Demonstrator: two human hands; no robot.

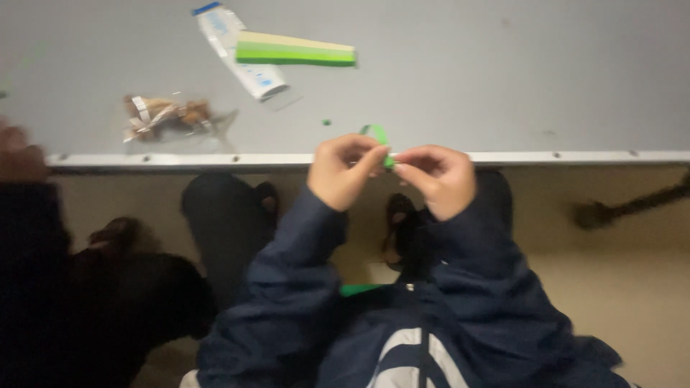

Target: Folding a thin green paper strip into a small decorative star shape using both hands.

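While both pinch it at the worktop point(431, 100) edge, the left hand point(343, 172) and right hand point(438, 178) hold a green paper strip point(379, 140), which curls up and away toward the stacked green strips point(295, 50).

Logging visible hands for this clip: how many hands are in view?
3: the left hand and right hand pinch a green paper strip at the table edge; another person's blurred hand sits far left.

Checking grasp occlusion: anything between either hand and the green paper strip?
Nothing visible. The left hand and right hand both pinch the green paper strip directly at the table edge.
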